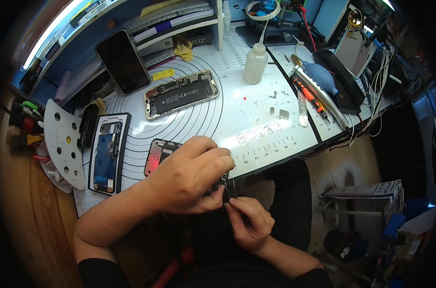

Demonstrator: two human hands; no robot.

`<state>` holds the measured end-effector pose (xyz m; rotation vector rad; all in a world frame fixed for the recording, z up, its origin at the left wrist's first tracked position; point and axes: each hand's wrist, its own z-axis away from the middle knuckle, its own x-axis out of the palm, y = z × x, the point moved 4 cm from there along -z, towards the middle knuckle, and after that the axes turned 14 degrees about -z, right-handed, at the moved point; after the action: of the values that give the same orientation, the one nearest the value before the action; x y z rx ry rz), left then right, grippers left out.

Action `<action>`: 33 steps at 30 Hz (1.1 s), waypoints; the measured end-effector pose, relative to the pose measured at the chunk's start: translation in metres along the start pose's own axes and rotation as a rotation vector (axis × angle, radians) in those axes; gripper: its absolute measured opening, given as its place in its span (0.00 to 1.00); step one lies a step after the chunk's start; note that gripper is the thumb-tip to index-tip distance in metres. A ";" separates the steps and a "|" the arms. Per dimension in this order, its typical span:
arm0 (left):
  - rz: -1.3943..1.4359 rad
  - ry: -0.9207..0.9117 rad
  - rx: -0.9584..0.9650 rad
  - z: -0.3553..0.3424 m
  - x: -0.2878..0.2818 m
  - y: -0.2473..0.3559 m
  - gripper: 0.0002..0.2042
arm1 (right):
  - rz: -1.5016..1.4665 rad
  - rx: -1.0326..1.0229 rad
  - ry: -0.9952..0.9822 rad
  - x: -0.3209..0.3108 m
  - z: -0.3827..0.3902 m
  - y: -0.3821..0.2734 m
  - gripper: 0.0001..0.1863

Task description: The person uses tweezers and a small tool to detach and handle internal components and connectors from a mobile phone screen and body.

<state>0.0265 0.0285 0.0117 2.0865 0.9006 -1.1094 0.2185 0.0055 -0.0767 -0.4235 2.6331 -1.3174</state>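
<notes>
My left hand (191, 175) is closed over the right end of a phone screen panel (155, 156), whose back side with a red-lit patch shows left of the fingers. The panel's far end is mostly hidden by the hand. Close beside it, past the table's front edge, my right hand (250, 222) pinches thin metal tweezers (234, 186), their prongs pointing up toward the left fingertips. Whether the tips touch the panel I cannot tell. Behind the hands lies an opened phone body (182, 94) with its black battery and circuit board exposed.
At left, a boxed screen part (106, 153) lies beside a white holed tool rack (63, 139). A dark phone (123, 62) leans at the back. A squeeze bottle (255, 65) stands near small metal pieces (279, 113). Screwdrivers (310, 98) and a blue air blower (319, 77) lie right.
</notes>
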 end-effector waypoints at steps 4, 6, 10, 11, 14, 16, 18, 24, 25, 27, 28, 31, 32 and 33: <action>-0.001 -0.001 -0.004 0.002 0.002 0.000 0.27 | -0.006 -0.023 0.003 0.001 0.002 0.004 0.17; 0.008 0.001 -0.001 0.001 0.002 -0.001 0.27 | -0.007 -0.038 0.006 0.002 0.002 0.005 0.17; -0.003 -0.001 0.001 0.001 0.001 0.000 0.28 | -0.006 -0.066 0.005 0.002 0.003 0.009 0.18; -0.005 -0.003 0.000 0.001 0.001 0.000 0.28 | -0.006 -0.066 0.005 0.002 0.003 0.009 0.18; -0.004 -0.006 -0.002 0.001 0.001 0.000 0.28 | -0.005 -0.070 0.002 0.002 0.004 0.011 0.18; 0.000 -0.006 -0.003 0.001 0.001 0.000 0.28 | -0.006 -0.082 0.004 0.002 0.004 0.011 0.18; -0.003 -0.007 0.001 0.001 0.001 0.000 0.28 | -0.007 -0.086 0.003 0.002 0.004 0.012 0.19; -0.009 0.000 0.004 0.001 0.001 0.000 0.27 | -0.007 -0.103 -0.001 0.003 0.005 0.015 0.19; -0.010 0.000 0.004 0.001 0.001 0.000 0.27 | -0.007 -0.106 -0.001 0.003 0.005 0.015 0.20; -0.005 -0.002 0.000 0.001 0.000 0.000 0.27 | -0.006 -0.107 -0.001 0.003 0.006 0.016 0.20; -0.005 -0.002 0.000 0.001 0.000 0.000 0.27 | -0.005 -0.108 -0.002 0.003 0.006 0.016 0.20; -0.006 -0.003 0.002 0.001 0.000 0.000 0.27 | -0.006 -0.108 -0.001 0.003 0.006 0.016 0.20; -0.005 -0.004 0.001 0.000 0.000 0.000 0.27 | -0.006 -0.108 -0.001 0.003 0.006 0.017 0.20; -0.002 -0.006 0.001 0.000 0.000 0.000 0.27 | -0.002 -0.112 0.000 0.002 0.006 0.017 0.20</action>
<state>0.0262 0.0283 0.0116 2.0826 0.9001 -1.1171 0.2148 0.0100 -0.0945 -0.4407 2.7159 -1.1745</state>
